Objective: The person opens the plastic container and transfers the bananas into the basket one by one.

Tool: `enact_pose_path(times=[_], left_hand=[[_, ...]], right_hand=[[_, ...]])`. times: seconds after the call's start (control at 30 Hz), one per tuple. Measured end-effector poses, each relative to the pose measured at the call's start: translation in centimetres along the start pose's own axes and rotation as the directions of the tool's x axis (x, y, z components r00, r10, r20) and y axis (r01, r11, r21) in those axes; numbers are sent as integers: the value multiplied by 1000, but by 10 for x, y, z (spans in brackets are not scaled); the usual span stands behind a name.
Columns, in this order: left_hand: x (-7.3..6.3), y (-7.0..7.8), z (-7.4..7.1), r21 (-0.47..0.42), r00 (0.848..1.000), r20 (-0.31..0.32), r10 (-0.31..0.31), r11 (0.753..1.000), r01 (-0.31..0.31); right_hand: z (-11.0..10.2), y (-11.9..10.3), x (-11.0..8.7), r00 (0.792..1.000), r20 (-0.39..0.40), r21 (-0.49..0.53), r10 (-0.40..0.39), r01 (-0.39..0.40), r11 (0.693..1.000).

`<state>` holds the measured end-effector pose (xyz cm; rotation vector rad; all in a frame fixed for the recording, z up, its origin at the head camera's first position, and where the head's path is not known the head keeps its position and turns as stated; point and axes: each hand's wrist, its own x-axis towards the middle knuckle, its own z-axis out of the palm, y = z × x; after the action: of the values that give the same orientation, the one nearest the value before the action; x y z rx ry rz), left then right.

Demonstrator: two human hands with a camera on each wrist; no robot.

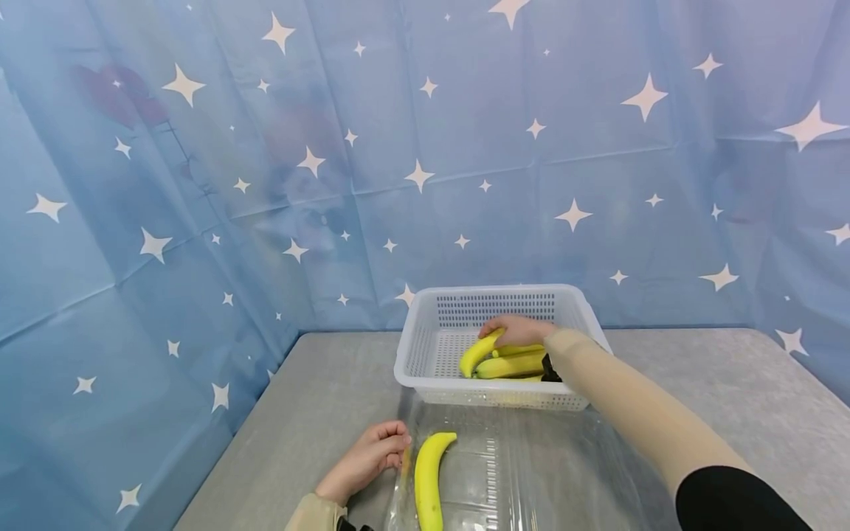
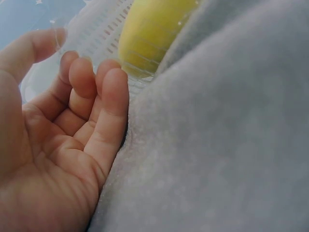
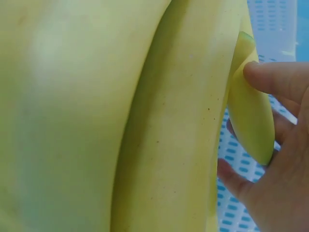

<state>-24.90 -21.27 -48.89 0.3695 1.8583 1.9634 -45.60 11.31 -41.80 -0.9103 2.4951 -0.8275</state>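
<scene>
In the head view, my right hand (image 1: 521, 330) is inside the white basket (image 1: 405, 354), pinching a banana (image 1: 475, 356) between thumb and fingers. Beside it lie several more bananas (image 1: 514, 365) in the basket's right half. From the right wrist, the gripped banana (image 3: 253, 113) shows under the thumb, with larger bananas (image 3: 193, 121) close to the camera. My left hand (image 1: 376, 453) holds the left edge of a clear plastic box (image 1: 468, 479), its fingers bent. One banana (image 1: 429, 479) lies lengthwise in that box. Close up, the left fingers (image 2: 113, 92) are curled, the thumb beside the clear plastic.
A grey table (image 1: 319, 391) carries the box and the basket. The basket stands behind the box, near the table's back edge. A blue curtain with white stars (image 1: 418, 177) hangs behind and along the left side.
</scene>
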Motion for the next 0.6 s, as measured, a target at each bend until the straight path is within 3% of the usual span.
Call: enact_pose_path(times=[0.43,0.6], left_hand=[[2,0,-1,20,1000,0,6,1000,-6],[0,0,-1,5,1000,3,6,1000,-6]], right_hand=[[-2,1,-2,1000,20,-28,-8,9,1000],[0,4,2,998,10,-42,67,-66,997]])
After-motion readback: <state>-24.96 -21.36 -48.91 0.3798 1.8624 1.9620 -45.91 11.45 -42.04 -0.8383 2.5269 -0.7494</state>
